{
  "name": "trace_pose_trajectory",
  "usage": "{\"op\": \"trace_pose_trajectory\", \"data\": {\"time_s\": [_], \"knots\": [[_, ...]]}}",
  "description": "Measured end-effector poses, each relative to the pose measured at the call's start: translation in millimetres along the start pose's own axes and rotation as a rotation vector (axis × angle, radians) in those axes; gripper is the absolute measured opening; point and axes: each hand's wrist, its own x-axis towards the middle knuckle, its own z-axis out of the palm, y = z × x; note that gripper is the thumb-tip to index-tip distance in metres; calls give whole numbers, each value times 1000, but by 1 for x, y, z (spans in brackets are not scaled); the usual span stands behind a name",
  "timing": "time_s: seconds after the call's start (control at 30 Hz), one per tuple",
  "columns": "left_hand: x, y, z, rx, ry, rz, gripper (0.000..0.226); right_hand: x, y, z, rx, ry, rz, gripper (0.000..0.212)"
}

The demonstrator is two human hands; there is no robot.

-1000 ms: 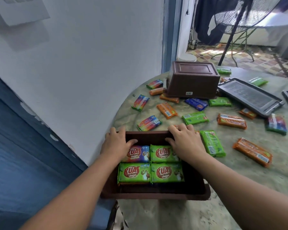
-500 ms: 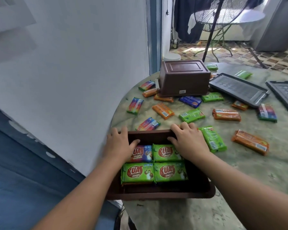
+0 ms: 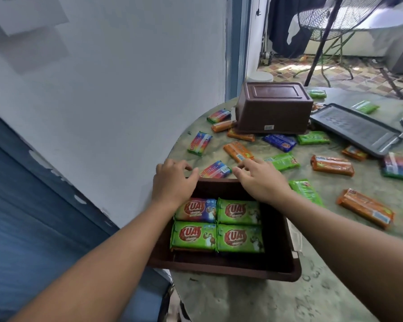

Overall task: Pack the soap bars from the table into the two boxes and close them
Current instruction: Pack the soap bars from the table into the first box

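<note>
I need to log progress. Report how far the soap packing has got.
Done: four wrapped soap bars lie flat in the open brown plastic box. In hand: left hand and right hand reach over its far rim, holding nothing. Left: many bars on the table, the upturned second brown box, both lids.

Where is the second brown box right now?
In the head view, the second brown box sits upside down at the table's far side, left of the dark lid, with soap bars around its base.
</note>
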Motion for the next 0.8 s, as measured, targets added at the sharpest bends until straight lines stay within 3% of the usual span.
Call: {"op": "trace_pose_trajectory", "data": {"time_s": [0.17, 0.5, 0.8], "knots": [[46, 5, 3, -85, -37, -4, 28, 65, -14, -5, -78, -234, -184, 35], [128, -15, 26, -23, -229, -65, 21, 149, -34, 48, -469, -592, -288, 95], [182, -12, 76, 92, -311, 7, 35, 169, -17, 57, -513, -531, -394, 69]]}}
